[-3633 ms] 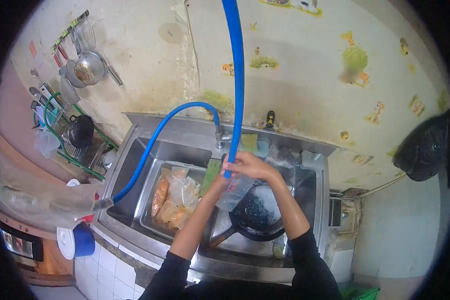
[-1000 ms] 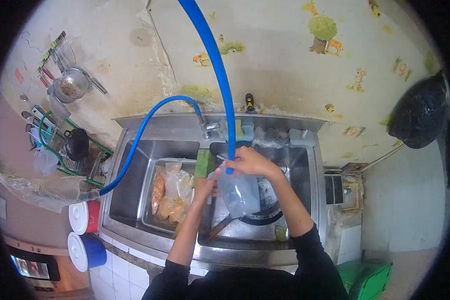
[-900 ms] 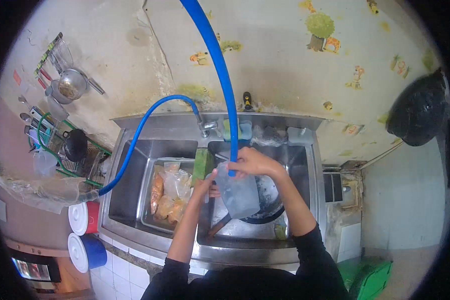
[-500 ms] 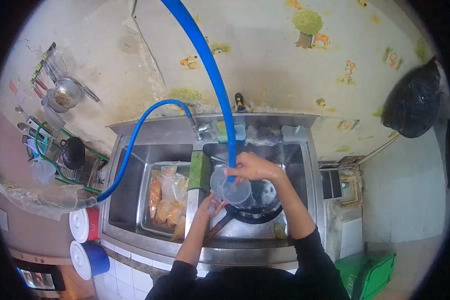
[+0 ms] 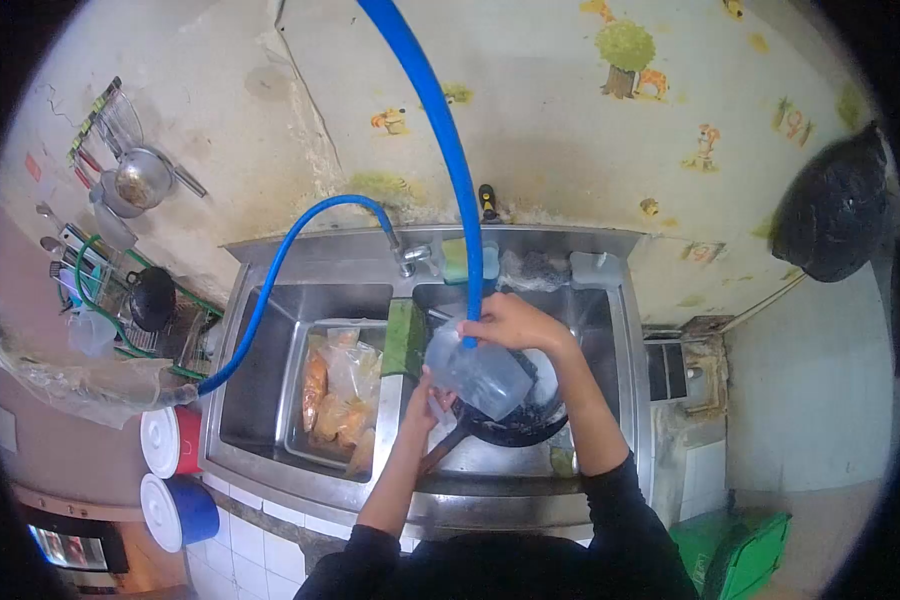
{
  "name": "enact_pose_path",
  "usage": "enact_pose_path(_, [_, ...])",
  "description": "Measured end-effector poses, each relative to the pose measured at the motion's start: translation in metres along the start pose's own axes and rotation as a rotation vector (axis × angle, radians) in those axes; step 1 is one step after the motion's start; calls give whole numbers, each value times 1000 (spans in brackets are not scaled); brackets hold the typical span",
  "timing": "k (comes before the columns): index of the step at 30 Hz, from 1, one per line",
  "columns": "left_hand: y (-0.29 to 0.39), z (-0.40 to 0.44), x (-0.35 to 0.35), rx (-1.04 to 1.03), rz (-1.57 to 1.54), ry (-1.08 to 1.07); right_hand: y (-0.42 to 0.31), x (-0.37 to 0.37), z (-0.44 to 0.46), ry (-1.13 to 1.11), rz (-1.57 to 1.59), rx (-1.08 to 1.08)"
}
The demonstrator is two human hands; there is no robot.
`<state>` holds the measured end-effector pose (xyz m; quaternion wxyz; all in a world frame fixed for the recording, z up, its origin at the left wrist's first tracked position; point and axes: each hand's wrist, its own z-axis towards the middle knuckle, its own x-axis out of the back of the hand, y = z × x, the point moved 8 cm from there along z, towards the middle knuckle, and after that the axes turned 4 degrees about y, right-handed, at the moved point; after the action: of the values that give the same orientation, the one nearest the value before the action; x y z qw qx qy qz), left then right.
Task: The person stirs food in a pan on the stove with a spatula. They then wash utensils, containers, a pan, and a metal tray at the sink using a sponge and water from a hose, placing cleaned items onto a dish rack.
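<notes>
My right hand [image 5: 515, 325] is closed around the end of a blue hose [image 5: 440, 120] above the right sink basin. My left hand [image 5: 425, 402] grips a clear plastic container [image 5: 485, 378] by its left side. The container is tilted, with its body leaning toward the lower right, and the hose end is at its upper edge. Below it a black frying pan [image 5: 515, 432] with white suds lies in the right basin. The pan's handle [image 5: 445, 448] points to the lower left, partly behind my left hand.
A metal tray [image 5: 300, 448] with bagged food sits in the left basin. A green block [image 5: 403, 338] stands on the divider. Behind are a faucet [image 5: 410, 262] and sponges [image 5: 467, 262]. A black bag [image 5: 830, 215] hangs at right; lidded buckets [image 5: 165, 440] stand at left.
The plastic container has tipped from nearly upright, its round face toward me, to lying over on its side toward the right. Both hands stay close to their earlier places.
</notes>
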<state>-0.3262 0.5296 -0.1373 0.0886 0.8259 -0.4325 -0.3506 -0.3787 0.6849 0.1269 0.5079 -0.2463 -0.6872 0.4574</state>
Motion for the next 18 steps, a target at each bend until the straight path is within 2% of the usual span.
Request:
enact_pose_path(1, [1,4,1,0,-2,-3,-6,5,2,34,-11,19])
enact_pose_path(3, [18,-1,-24,-197,281,-254,-8,5,2,23,-100,19])
enact_pose_path(4, [19,-7,-31,-198,282,-257,-3,3,5,52,-95,22])
enact_pose_path(6, [45,-39,-55,-651,664,-231,1,4,5,82,-89,23])
enact_pose_path(7, [49,-46,-59,-650,665,-230,2,5,4,76,-50,17])
enact_pose_path(9, [71,-88,-88,-1132,909,-335,0,7,-2,71,-10,13])
enact_pose_path(11, [83,-127,-112,-1171,839,-344,3,-5,-16,-122,151,-133])
enact_pose_path(13, [89,-137,-117,-1205,767,-350,7,3,-20,-101,121,-158])
enact_pose_path(15, [87,-144,-122,-1302,755,-476,10,4,-22,-79,88,-185])
enact_pose_path(18, [81,-142,-122,-1238,634,-419,6,1,-17,1,216,-170])
